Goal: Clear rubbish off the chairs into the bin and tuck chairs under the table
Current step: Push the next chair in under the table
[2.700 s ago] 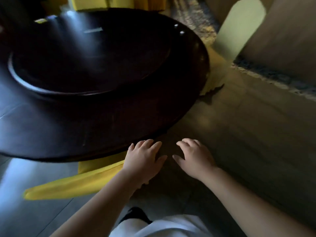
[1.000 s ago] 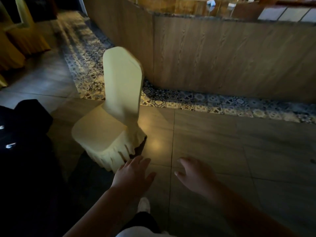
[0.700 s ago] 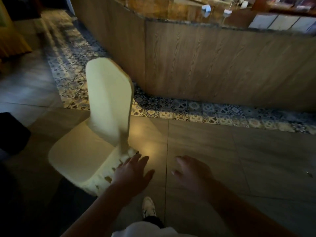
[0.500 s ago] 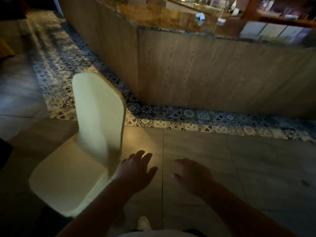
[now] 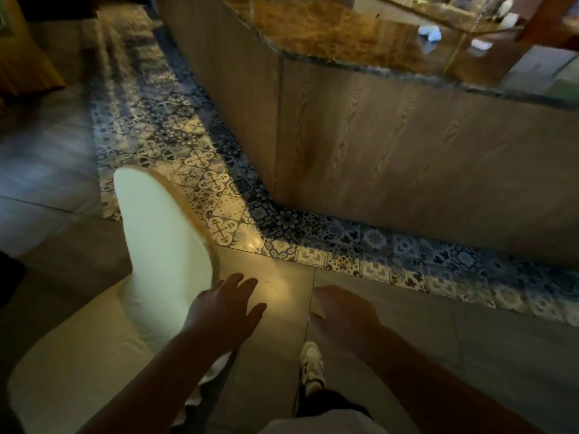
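A chair in a pale cream cover (image 5: 156,242) stands at the lower left, its rounded backrest upright and its seat stretching toward the bottom left corner. No rubbish shows on the seat. My left hand (image 5: 224,311) hovers palm down with fingers apart, just right of the backrest's lower edge and not touching it. My right hand (image 5: 344,314) hangs beside it over the floor tiles, fingers loosely curled, holding nothing. The table and the bin are out of view.
A wood-panelled counter (image 5: 391,151) with a stone top fills the upper right. A strip of blue patterned tiles (image 5: 344,242) runs along its base. Grey floor tiles lie ahead and to the right. My white shoe (image 5: 311,364) steps forward.
I have turned away from the dark round table and walked up to the cream chair, which has slid toward the lower left and grown larger. Both hands stay spread and empty.
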